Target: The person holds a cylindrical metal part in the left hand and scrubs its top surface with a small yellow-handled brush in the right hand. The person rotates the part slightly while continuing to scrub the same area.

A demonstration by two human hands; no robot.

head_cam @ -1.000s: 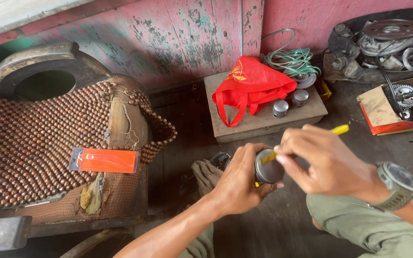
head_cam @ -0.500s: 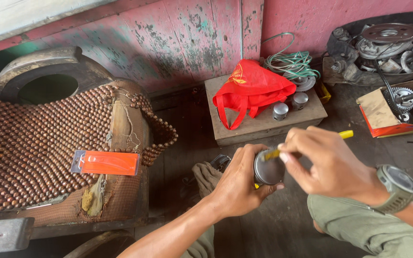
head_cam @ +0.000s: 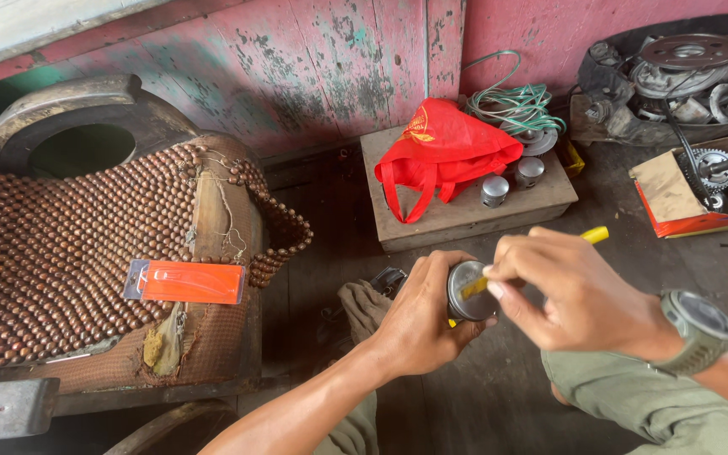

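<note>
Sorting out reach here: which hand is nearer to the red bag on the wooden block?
Left. The left hand, gripping the metal piston, sits below the red bag; the right hand, holding the yellow tool, lies farther right.

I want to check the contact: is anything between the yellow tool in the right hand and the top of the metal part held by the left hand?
Nothing visible. The left hand grips the metal part; the right hand presses the yellow tool straight on its top.
</note>
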